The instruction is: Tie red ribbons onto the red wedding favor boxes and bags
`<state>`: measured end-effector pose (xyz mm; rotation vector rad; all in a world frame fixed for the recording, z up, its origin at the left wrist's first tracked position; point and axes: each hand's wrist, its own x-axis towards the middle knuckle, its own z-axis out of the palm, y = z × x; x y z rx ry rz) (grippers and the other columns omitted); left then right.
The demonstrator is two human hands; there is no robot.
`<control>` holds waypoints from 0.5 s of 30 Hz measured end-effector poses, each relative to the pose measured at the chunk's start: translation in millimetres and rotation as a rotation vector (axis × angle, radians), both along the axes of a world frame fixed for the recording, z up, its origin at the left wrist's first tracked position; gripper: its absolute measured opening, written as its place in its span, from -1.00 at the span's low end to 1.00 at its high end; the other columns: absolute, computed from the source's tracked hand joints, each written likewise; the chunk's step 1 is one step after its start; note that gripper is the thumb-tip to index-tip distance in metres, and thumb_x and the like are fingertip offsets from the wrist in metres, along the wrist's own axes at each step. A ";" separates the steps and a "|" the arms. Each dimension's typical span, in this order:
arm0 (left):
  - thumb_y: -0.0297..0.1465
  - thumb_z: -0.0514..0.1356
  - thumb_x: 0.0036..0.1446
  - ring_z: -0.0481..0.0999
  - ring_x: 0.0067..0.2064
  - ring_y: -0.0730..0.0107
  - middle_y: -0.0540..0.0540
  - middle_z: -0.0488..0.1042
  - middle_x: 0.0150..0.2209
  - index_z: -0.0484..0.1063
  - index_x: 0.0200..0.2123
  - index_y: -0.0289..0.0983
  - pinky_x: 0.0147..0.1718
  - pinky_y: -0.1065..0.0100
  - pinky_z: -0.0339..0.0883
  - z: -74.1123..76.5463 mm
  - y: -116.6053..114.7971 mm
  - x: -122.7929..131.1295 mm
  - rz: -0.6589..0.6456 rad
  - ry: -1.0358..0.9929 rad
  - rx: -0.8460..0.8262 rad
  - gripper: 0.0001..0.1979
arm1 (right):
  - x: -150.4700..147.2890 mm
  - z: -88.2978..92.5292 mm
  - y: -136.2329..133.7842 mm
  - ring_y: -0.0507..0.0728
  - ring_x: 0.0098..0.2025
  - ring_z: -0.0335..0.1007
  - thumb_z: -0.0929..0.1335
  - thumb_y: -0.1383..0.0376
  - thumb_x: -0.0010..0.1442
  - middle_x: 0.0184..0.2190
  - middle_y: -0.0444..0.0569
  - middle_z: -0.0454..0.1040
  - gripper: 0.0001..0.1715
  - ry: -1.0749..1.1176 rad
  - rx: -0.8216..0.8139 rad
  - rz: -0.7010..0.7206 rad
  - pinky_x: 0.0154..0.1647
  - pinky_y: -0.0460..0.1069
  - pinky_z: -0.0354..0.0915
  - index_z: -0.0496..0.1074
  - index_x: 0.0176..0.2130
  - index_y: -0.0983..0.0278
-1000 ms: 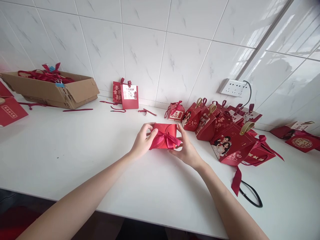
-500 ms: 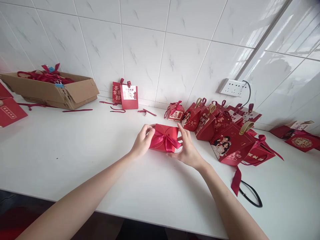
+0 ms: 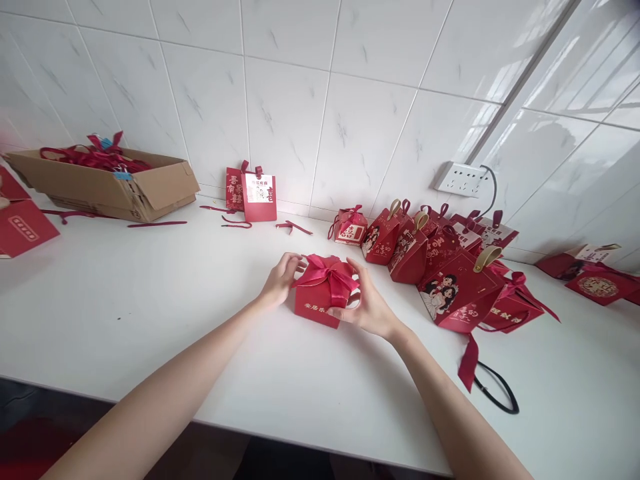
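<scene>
A red gift box (image 3: 316, 308) stands on the white table in front of me, gold characters on its front. A shiny crimson ribbon bow (image 3: 329, 272) is tied across its top. My right hand (image 3: 371, 303) grips the box's right side, thumb on the front and fingers round the back. At the upper left corner, my left hand (image 3: 281, 280) has its bent fingers against the box beside a bow loop; its fingertips are partly hidden.
Several red gift boxes with handles (image 3: 460, 287) crowd the right side. A small bowed box (image 3: 349, 225) stands behind. At the left are a cardboard box (image 3: 165, 190) of ribbons and another red box (image 3: 30, 227). A black loop (image 3: 500, 393) lies front right.
The gift box has tipped from lying with its bowed top towards me to standing upright, so its lettered front shows. My left hand has shifted slightly left and its grip has loosened.
</scene>
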<state>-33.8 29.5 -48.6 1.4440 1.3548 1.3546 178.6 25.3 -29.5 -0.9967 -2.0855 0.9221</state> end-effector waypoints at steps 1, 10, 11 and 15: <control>-0.11 -0.07 0.16 0.48 -0.20 0.27 -0.08 0.48 -0.24 0.26 -0.24 -0.23 -0.30 0.32 0.33 -1.2 3.4 -3.3 0.032 0.017 -0.008 -0.68 | -2.2 2.8 -1.6 0.17 -0.06 0.30 0.49 0.14 -0.12 0.14 0.11 0.03 0.12 0.014 0.010 -0.010 -0.16 0.11 0.43 -0.14 0.24 0.08; -0.32 0.01 -0.05 0.50 -0.35 0.32 -0.02 0.49 -0.44 0.37 -0.46 -0.24 -0.32 0.33 0.34 -4.0 9.5 -19.6 0.001 0.241 -0.027 -0.82 | 26.4 94.0 -4.4 0.39 0.20 0.05 0.42 0.08 -0.01 0.17 0.22 0.04 0.00 -0.040 0.410 -0.113 0.00 0.31 0.32 -0.11 0.24 0.22; -0.31 0.01 -0.07 0.50 -0.34 0.31 -0.02 0.49 -0.44 0.38 -0.47 -0.24 -0.32 0.33 0.34 -4.3 9.3 -20.2 -0.013 0.272 -0.031 -0.81 | 42.9 107.1 -5.0 0.41 0.20 0.04 0.41 0.07 0.00 0.15 0.22 0.09 -0.02 -0.108 0.474 -0.148 0.07 0.36 0.24 -0.10 0.24 0.24; -0.26 0.01 -0.12 0.48 -0.31 0.26 -0.03 0.47 -0.45 0.38 -0.47 -0.24 -0.24 0.30 0.32 -1.9 9.4 -21.2 -0.034 0.357 -0.047 -0.78 | 138.7 143.7 -27.6 0.40 0.13 0.18 0.42 0.05 -0.02 0.10 0.22 0.15 -0.06 -0.225 0.650 -0.373 0.02 0.29 0.29 -0.01 0.20 0.24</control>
